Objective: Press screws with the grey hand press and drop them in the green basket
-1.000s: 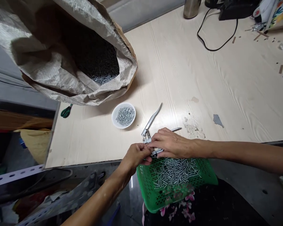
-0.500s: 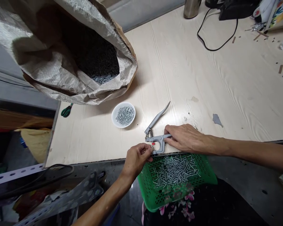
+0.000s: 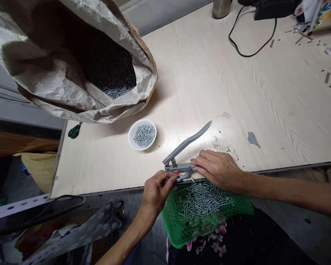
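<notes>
Pliers (image 3: 187, 142), grey with a spring at the hinge and a spot of red at the head, lie at the near edge of the pale wooden table (image 3: 209, 81), as we see them from the head camera. Their upper handle stands raised and points away to the right, well apart from the lower one. Our right hand (image 3: 217, 169) lies over the lower handle with the fingers closed down on it, holding it against the tabletop. Our left hand (image 3: 157, 187) comes up from below the edge, thumb and fingertips drawn together right at the head of the pliers and touching it; whether they pinch a small piece there is too small for us to tell.

Just below both hands, off the table edge, a green perforated basket (image 3: 182, 224) rests on a dark floral cloth (image 3: 206, 250) and holds a heap of small silvery metal pieces (image 3: 204, 200). Beyond the pliers to the left stands a white bowl (image 3: 130, 137) with more of the same pieces. Behind it slumps a big open sack (image 3: 57, 73), dark inside, with silvery pieces at its mouth. Green-handled scissors (image 3: 73, 130) lie at the table's left edge, partly under the sack. At the far side we see a black cable (image 3: 248, 48) and a metal cup (image 3: 220, 5)
</notes>
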`<action>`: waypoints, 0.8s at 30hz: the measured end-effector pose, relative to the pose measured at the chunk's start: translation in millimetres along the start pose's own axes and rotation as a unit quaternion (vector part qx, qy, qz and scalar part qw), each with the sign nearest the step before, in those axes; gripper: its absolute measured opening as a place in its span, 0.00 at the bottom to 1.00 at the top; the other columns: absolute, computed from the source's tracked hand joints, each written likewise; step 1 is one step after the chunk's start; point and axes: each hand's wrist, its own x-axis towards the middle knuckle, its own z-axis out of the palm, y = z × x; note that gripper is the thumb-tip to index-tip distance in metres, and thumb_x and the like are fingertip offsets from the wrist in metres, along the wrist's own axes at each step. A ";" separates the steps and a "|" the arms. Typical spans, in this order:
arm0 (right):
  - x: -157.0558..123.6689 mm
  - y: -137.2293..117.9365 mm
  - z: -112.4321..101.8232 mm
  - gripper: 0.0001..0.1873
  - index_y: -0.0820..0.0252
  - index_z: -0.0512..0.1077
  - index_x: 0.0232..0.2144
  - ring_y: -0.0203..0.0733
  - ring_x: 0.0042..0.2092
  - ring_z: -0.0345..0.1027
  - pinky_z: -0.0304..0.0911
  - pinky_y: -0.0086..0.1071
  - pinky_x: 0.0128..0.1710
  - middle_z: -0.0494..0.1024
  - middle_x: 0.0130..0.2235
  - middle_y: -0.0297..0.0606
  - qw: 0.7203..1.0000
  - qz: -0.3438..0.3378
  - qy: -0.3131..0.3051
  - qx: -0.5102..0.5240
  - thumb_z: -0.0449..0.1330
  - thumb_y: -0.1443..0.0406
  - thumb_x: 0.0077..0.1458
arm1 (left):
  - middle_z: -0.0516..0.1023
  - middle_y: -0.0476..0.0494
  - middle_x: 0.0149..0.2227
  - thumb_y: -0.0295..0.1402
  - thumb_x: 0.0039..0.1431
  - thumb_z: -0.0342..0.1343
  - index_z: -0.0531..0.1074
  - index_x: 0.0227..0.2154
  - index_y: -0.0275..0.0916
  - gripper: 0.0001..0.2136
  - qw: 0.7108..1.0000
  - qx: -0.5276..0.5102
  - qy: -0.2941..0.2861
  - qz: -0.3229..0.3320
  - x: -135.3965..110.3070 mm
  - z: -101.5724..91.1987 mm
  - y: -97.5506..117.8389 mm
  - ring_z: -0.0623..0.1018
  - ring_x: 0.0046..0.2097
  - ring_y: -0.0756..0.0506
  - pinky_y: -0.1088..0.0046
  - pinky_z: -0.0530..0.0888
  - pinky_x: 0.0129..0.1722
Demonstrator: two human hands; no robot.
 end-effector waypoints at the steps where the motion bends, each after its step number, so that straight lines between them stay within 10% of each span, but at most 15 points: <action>1: 0.0 0.3 1.4 0.15 0.59 0.70 0.39 0.37 0.34 0.64 0.50 0.31 0.28 0.73 0.34 0.38 1.000 0.005 -0.004 0.004 0.46 0.60 0.66 | 0.76 0.46 0.29 0.40 0.50 0.58 0.77 0.30 0.38 0.11 1.000 0.002 0.000 -0.006 0.5 0.3 -1.2 0.76 0.26 0.48 0.73 0.71 0.28; 5: 3.5 4.6 4.7 0.15 0.59 0.68 0.38 0.37 0.34 0.65 0.53 0.30 0.29 0.73 0.35 0.37 0.997 0.047 -0.030 0.050 0.45 0.59 0.66 | 0.76 0.46 0.27 0.40 0.54 0.56 0.76 0.31 0.37 0.11 0.999 0.037 0.022 -0.010 0.1 0.9 -3.1 0.75 0.25 0.49 0.73 0.70 0.28; 13: 29.3 32.5 -21.8 0.12 0.56 0.65 0.37 0.38 0.36 0.67 0.60 0.32 0.33 0.75 0.38 0.35 0.971 0.147 0.028 0.185 0.47 0.57 0.65 | 0.73 0.45 0.34 0.33 0.61 0.51 0.72 0.40 0.39 0.08 0.931 0.172 0.200 0.251 -6.4 21.8 11.2 0.73 0.33 0.50 0.76 0.72 0.31; 20: 31.7 38.4 -24.3 0.14 0.57 0.67 0.38 0.39 0.37 0.69 0.63 0.34 0.34 0.76 0.40 0.37 0.971 0.153 0.114 0.146 0.47 0.56 0.65 | 0.73 0.42 0.32 0.29 0.63 0.50 0.72 0.42 0.37 0.08 0.817 0.420 0.151 0.364 22.0 55.5 2.6 0.71 0.35 0.45 0.72 0.71 0.30; 24: 28.7 36.3 -19.7 0.12 0.58 0.68 0.40 0.39 0.38 0.69 0.64 0.32 0.35 0.75 0.39 0.38 0.979 0.112 0.129 0.111 0.48 0.59 0.65 | 0.73 0.40 0.34 0.21 0.62 0.45 0.70 0.44 0.34 0.12 0.810 0.429 0.126 0.381 20.9 56.9 -2.6 0.71 0.36 0.43 0.68 0.72 0.33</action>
